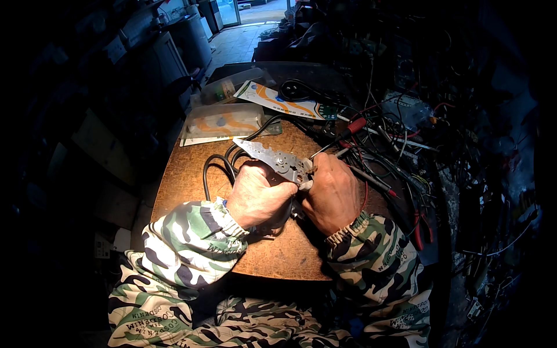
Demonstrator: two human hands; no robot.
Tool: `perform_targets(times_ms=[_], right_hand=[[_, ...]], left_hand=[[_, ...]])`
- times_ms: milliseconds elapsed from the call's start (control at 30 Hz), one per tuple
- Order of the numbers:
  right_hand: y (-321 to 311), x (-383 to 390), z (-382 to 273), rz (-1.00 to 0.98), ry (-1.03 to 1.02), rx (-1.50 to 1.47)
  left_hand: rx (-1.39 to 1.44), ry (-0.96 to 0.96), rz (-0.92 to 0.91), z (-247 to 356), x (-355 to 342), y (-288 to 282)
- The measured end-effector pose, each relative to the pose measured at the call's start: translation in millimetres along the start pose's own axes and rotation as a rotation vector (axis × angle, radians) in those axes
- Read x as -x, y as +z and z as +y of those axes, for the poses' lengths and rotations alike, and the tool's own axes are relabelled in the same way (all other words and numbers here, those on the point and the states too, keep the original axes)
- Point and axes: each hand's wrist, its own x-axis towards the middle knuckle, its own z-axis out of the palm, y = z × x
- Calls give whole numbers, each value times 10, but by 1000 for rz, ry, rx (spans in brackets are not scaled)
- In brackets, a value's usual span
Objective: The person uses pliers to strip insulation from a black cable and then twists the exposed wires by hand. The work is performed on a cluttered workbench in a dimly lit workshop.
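Observation:
Silver wire-stripping pliers lie diagonally between my hands, jaws pointing up and left. My right hand is closed at the pliers' lower-right end, its fingers curled round them. My left hand is closed just under the jaws, thumb reaching toward the tool's pivot end; what its curled fingers hold is hidden. Black cable loops run beside and behind it on the wooden worktop. A dark object below the pliers is too shadowed to make out.
At the back lie printed cards, translucent plastic packages and a coiled black cord. A red-handled probe, tangled wires and red-handled pliers crowd the right. A dim cluttered room and bright doorway lie beyond.

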Motion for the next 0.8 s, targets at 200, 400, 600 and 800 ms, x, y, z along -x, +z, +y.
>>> perform_targets(times_ms=[200,400,600,800], right_hand=[[-14,-10,-38,0,-5,9],[86,-3,38,80,-16,146],[114,-21,-1,65,6,115],[-91,4,17,14,-30,19]], left_hand=[[-12,-17,3,47,28,-17],[44,-8,-44,18,48,14],[64,-74,-63,65,84,-26],[66,-24,-119,60,26,17]])
